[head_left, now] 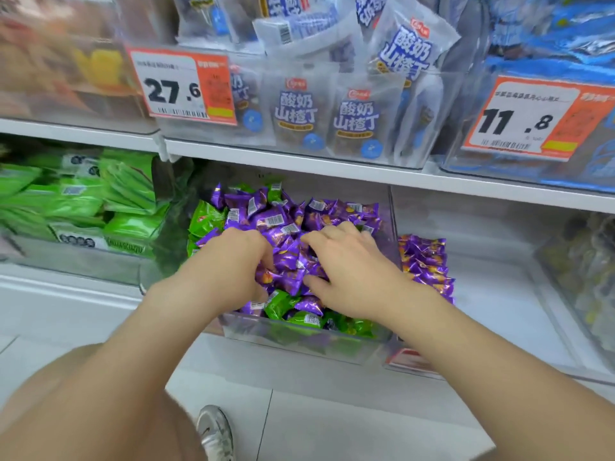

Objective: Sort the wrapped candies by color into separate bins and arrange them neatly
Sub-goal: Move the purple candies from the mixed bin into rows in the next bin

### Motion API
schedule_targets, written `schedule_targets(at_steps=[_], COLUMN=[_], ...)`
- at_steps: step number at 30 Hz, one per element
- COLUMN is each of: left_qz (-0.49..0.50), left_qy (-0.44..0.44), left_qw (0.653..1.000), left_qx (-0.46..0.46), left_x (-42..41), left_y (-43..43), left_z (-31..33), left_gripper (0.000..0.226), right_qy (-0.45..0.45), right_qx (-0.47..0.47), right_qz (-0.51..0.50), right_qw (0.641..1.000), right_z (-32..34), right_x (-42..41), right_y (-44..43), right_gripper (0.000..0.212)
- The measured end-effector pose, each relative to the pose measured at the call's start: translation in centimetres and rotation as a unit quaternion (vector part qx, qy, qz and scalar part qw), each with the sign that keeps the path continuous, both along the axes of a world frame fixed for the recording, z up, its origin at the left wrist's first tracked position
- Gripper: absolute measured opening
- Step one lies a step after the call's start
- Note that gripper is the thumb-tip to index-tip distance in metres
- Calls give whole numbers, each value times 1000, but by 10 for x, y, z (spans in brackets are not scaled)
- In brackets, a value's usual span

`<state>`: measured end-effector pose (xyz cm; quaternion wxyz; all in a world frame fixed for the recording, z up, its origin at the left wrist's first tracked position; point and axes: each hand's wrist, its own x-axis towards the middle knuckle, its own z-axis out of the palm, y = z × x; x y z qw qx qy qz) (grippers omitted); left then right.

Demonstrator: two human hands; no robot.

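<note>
Presently, left hand: grip curled round purple candies, likely lifting them clear of green ones.
Mixed bin: green candies lie at front.
Right hand: grip open, fingers flat, corralling the pile.
Purple heap: next bin, apparent destination.

The left price tag reads 27.6, the right price tag 11.8, and the pale pouches read 酸奶山楂丁.
</note>
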<state>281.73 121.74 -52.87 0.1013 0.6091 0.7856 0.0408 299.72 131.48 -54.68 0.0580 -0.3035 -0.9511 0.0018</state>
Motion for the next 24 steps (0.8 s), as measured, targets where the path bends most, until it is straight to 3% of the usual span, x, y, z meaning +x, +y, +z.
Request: schedule_targets(at_steps=[3, 8, 18, 24], left_qz=[20, 63, 122, 114], left_qy=[-35, -38, -84, -111], left_qw=[999, 994, 973, 962], left_qx=[29, 79, 176, 224], left_x=[-4, -15, -16, -5], left_y=[1, 2, -3, -4], left_z=[-1, -1, 1, 6], left_gripper=[29, 26, 19, 27], right_qy=[-24, -47, 47, 214], right_qx=[22, -49, 1, -70], right_qz=[17, 60, 69, -5], right_qw=[999, 996, 996, 974], right_z=[-5, -12, -11, 7], right_x=[-14, -37, -38, -17], right_y=[2, 2, 10, 23], right_gripper=[58, 72, 25, 20])
